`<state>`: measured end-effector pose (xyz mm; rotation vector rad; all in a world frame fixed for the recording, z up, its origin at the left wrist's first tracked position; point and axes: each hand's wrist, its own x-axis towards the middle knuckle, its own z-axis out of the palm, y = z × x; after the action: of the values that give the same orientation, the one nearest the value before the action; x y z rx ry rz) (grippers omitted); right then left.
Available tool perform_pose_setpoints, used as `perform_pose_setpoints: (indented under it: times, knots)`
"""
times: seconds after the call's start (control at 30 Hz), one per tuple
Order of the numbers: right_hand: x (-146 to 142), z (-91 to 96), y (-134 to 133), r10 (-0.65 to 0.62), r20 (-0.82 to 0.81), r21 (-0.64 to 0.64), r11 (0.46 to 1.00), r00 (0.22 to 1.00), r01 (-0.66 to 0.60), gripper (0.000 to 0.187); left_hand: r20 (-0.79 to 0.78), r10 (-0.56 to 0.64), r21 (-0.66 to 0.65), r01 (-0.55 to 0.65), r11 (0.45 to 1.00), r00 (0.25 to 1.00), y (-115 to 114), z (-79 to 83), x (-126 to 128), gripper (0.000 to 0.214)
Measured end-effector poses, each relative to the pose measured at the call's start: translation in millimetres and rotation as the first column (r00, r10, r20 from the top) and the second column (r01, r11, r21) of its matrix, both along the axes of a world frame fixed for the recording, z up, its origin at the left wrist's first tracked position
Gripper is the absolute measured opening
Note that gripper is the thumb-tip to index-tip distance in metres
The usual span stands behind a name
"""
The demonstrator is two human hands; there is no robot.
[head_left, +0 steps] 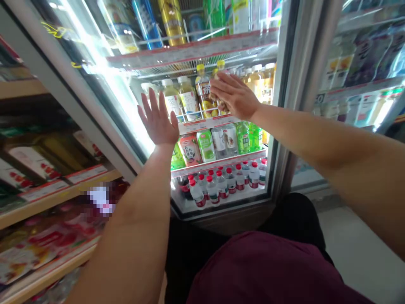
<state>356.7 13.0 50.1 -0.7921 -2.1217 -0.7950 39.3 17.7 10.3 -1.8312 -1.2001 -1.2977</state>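
My left hand (158,120) is raised with its palm forward and fingers spread, holding nothing, just left of the pale yellow drink bottles (172,99) on the fridge's middle shelf (205,124). On the same shelf, my right hand (234,95) lies with fingers stretched out flat against the fronts of the yellow-capped tea bottles (202,88). Nothing is gripped in it that I can see. Both arms reach into the open drinks fridge.
The fridge's glass door (95,84) stands swung open on the left. Lower shelves hold green bottles (243,137) and red-capped water bottles (221,185). A snack shelf (63,190) runs along the left. A second, closed fridge (363,63) stands on the right above pale floor (348,236).
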Motion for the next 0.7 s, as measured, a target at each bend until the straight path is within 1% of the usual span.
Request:
perform_pose_setpoints:
  times: [0.1,0.17,0.27,0.33,0.43,0.53,0.6,0.7]
  knots:
    - [-2.3,5.5,4.2,0.028,-0.065,0.055,0.998,0.998,-0.024,0.055,-0.014,0.014,0.0,-0.014,1.0,1.0,-1.7,0.0,-0.2,0.085]
    - [-4.5,0.9,8.3,0.058,-0.108,0.078,0.996,0.992,-0.05,0.056,-0.013,0.026,0.004,-0.026,1.0,1.0,-2.6,0.3,-0.7,0.084]
    - [-5.0,-8.1,12.6,0.105,-0.076,0.053,0.994,0.992,-0.101,0.057,-0.017,0.028,0.0,-0.028,1.0,0.999,-2.3,0.8,-2.0,0.083]
    - [-4.3,-7.2,12.8,0.124,-0.049,0.024,0.992,0.991,-0.123,0.055,-0.014,0.012,0.001,-0.012,1.0,1.0,-1.3,0.7,-2.5,0.083]
    - [-5.8,2.9,10.0,0.075,-0.059,0.073,0.995,0.995,-0.07,0.056,-0.019,0.019,0.029,-0.018,0.999,1.0,0.2,0.1,-2.0,0.083]
    - [-11.1,6.7,7.4,-0.002,-0.151,0.117,0.993,0.989,0.019,0.058,-0.02,0.046,0.044,-0.045,0.998,0.999,0.6,-0.1,-1.1,0.085]
    - [-14.4,2.0,6.3,-0.016,-0.168,0.088,0.996,0.986,0.031,0.06,-0.014,0.055,0.045,-0.055,0.997,0.998,0.1,0.3,-0.8,0.086]
    - [-16.3,-3.7,4.8,0.01,-0.08,0.02,1.0,0.997,-0.008,0.064,-0.02,0.059,0.024,-0.058,0.998,0.998,-1.2,1.1,-0.9,0.087]
